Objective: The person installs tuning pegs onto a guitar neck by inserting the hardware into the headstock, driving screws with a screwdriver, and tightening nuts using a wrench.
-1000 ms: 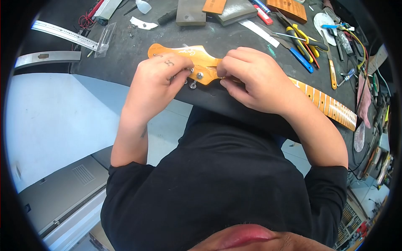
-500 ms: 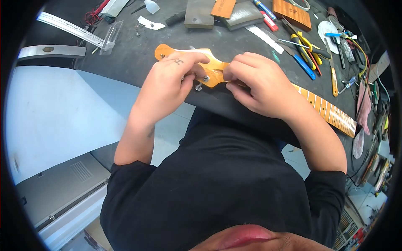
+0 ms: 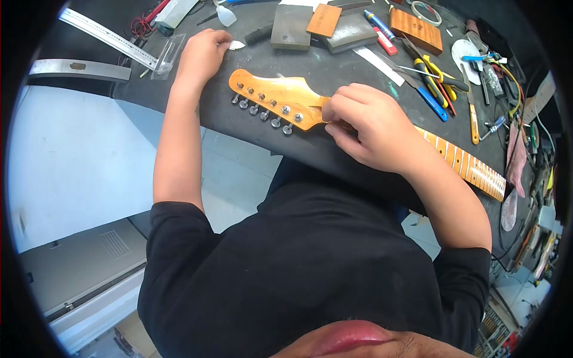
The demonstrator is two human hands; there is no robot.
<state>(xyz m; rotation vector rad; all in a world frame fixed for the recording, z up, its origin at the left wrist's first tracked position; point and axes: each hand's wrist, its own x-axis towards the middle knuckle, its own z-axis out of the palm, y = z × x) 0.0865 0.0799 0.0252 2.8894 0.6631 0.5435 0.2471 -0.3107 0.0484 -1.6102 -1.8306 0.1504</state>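
Note:
A guitar neck (image 3: pixel 462 158) lies slantwise on the dark bench, its glossy headstock (image 3: pixel 280 94) pointing left. Several metal tuning pegs (image 3: pixel 264 116) stick out along the headstock's near edge. My right hand (image 3: pixel 373 122) is closed around the neck just beside the headstock, hiding part of the fretboard. At the upper left, my left hand (image 3: pixel 203 55) reaches down with bent fingers at a white scrap of paper (image 3: pixel 237 45), covering most of it. Its fingertips are drawn together, and what they hold, if anything, is hidden.
Beyond the headstock are sharpening stones (image 3: pixel 290 27) and a small wooden block (image 3: pixel 324 19). Pliers (image 3: pixel 431 74), a blue-handled tool (image 3: pixel 433 104) and a yellow-handled tool (image 3: pixel 474 124) lie to the right. A metal ruler (image 3: pixel 107 39) and a clear plastic bag (image 3: pixel 169 56) are at the left.
My left hand has left the headstock and moved up and left to the white paper, uncovering the tuning pegs. My right hand keeps its grip on the neck.

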